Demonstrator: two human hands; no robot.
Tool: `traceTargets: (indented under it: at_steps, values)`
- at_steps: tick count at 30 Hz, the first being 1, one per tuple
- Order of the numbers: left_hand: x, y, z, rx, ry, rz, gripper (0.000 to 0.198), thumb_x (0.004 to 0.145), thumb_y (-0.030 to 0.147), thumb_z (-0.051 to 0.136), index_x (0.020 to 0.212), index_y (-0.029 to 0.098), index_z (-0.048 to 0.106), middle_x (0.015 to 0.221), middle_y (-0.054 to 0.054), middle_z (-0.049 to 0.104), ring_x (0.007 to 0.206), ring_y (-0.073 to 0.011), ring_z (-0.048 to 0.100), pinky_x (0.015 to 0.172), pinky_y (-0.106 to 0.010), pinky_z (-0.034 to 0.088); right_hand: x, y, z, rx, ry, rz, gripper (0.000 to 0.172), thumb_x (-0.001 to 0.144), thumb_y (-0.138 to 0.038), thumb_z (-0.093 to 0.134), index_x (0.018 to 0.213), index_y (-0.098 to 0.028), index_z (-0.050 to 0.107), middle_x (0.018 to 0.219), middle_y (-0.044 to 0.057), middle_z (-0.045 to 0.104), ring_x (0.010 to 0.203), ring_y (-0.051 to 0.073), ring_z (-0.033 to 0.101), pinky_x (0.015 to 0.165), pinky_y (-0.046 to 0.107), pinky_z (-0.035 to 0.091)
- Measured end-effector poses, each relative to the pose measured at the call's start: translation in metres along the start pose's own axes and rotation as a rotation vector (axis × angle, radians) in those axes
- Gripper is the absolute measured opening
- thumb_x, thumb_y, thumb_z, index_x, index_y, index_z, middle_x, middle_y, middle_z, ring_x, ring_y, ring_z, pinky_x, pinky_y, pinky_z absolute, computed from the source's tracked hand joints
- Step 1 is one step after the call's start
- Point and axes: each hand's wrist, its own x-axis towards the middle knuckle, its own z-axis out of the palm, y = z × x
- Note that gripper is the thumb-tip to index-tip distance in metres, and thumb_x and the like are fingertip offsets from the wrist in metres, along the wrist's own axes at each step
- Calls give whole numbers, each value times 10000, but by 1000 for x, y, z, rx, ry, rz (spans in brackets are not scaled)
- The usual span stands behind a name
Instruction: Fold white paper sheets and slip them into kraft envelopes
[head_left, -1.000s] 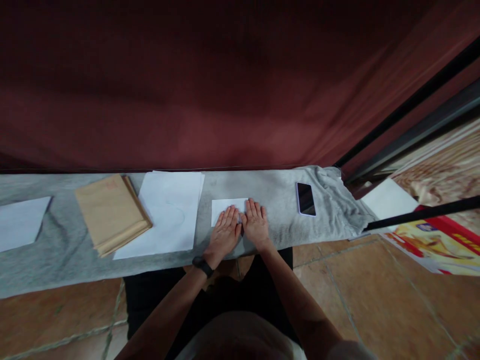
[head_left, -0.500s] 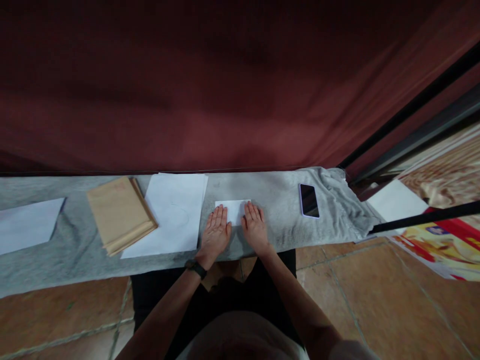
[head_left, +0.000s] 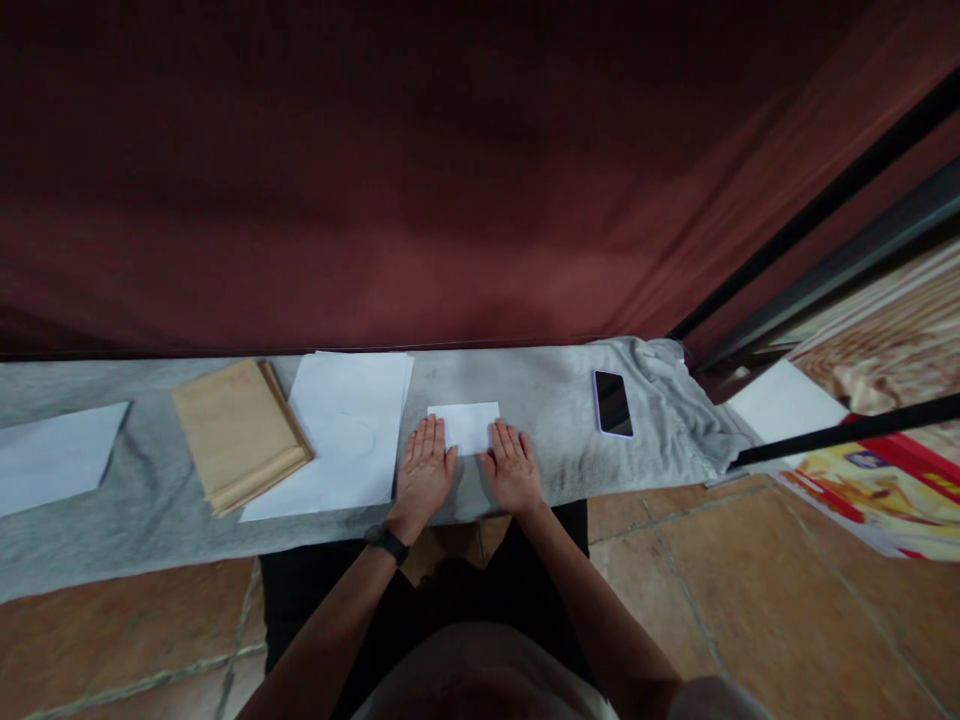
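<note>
Head | white paper (head_left: 471, 428) | side edges under left grip (head_left: 425, 470), right grip (head_left: 514, 470)

The left hand (head_left: 425, 470) is hiding part of the small paper (head_left: 472, 428). The view is cutting off the leftmost sheet (head_left: 56, 455).

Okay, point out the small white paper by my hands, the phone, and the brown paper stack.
Small white paper (head_left: 469, 428): head view, its uncovered middle.
Phone (head_left: 613, 404): head view, middle of its dark screen.
Brown paper stack (head_left: 236, 428): head view, face of its top piece.
</note>
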Motion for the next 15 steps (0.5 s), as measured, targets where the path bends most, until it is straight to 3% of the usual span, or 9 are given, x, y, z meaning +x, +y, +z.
traceTargets:
  at_steps: [5,10,15]
  values:
    - [4,6,-2,9,13,14,631,1073,380,282,1537,-20,432,1612,-260,420,1544,-348,360,1265,-556,311,-4,2,0,-20,3,6,579,1091,-387,418,1599,-111,399,1645,130,420,1519,293,410,1267,490,243]
    - [12,28,2,-59,-119,242,600,1078,365,280,1580,59,400,1663,-167,380,1582,-263,288,1300,-475,280,-3,1,-1,-32,-5,7,550,1075,-297,396,1592,-107,412,1648,120,420,1523,276,403,1274,476,226]
    - [25,37,8,-27,-170,251,617,1078,368,269,1602,52,351,1692,-167,321,1602,-264,226,1313,-481,228,-2,2,-1,-36,1,-5,540,1073,-281,381,1584,-113,429,1641,121,435,1523,275,402,1272,482,227]
